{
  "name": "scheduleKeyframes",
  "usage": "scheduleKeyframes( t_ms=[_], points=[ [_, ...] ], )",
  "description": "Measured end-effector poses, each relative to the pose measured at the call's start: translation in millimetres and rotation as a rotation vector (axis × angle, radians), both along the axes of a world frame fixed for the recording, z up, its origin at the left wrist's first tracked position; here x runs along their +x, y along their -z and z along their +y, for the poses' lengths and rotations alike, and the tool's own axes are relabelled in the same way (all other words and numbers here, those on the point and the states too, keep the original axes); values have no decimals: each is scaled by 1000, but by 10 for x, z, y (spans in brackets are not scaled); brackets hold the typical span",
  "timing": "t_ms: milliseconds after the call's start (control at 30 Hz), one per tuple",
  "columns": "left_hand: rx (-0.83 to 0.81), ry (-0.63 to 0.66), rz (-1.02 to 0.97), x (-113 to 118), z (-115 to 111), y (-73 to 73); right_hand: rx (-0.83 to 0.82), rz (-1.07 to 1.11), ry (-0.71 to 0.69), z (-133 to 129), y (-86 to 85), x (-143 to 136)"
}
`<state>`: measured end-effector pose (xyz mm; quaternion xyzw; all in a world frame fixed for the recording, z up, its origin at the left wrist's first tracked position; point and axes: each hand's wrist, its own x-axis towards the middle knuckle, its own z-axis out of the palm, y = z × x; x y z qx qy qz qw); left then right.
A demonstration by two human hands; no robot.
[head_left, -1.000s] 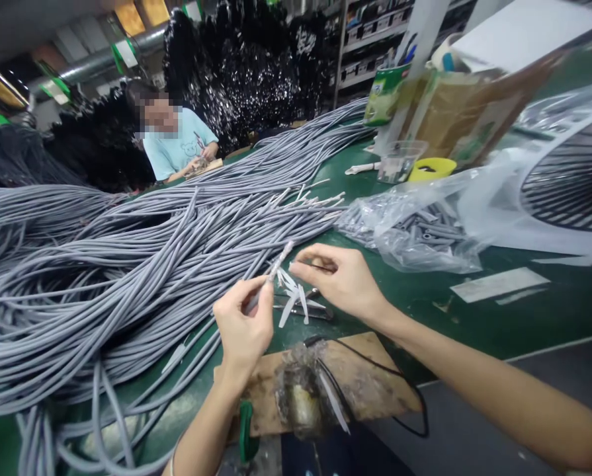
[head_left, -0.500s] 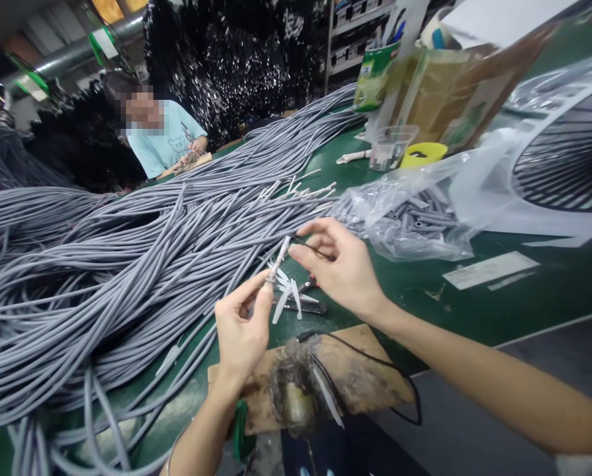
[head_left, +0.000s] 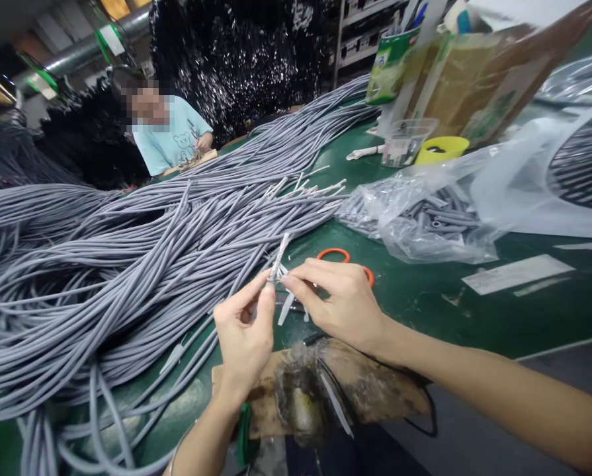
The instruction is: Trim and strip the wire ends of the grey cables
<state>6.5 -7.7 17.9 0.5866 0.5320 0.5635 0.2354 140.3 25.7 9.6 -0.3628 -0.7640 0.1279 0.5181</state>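
My left hand [head_left: 246,327] pinches a grey cable just below its stripped end [head_left: 280,255], where silvery braid and a pale tip point up. Close beside the base of that braid, my right hand [head_left: 342,301] has its thumb and index finger pressed together; what they hold, if anything, is too small to tell. White strips [head_left: 286,309] lie on the table under the hands. Orange scissor handles [head_left: 334,252] show behind my right hand, which partly hides them.
Long grey cables [head_left: 102,264] cover the left and middle. A bag of short grey tubes [head_left: 439,218], a yellow ring [head_left: 442,149], a clear cup [head_left: 405,149] and a green can [head_left: 392,66] stand right. A wooden board [head_left: 385,390] lies nearest. A person [head_left: 174,132] sits across.
My right hand has moved down from the tip of the stripped end to its base. The orange scissor handles have come into sight. The view has shifted slightly.
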Motion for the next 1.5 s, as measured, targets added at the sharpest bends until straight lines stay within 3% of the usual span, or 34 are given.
scheduleKeyframes(
  t_ms=[233, 367, 467, 600, 667, 833, 967, 1500],
  points=[
    [12, 15, -2, 13, 5, 45, -423, 193, -239, 23, 26, -57],
    [16, 4, 14, 16, 5, 65, -525, 318, -318, 43, 38, -84],
    [-50, 15, 47, 18, 25, 86, -417, 304, -289, -14, 28, -82],
    [-201, -12, -1, -1, 106, 107, 91, 142, -277, -153, 13, -60],
    [-235, -16, -82, -22, 136, 95, 227, 82, -249, -169, 16, -41],
    [-268, 90, -261, -49, 101, 41, 102, 16, 2, -29, 33, 5],
    [-220, 66, -241, -37, 50, 48, 41, -28, 12, 19, 43, 6],
    [146, -53, 357, -6, 8, 73, -49, 53, -33, 20, 36, 0]
  ],
)
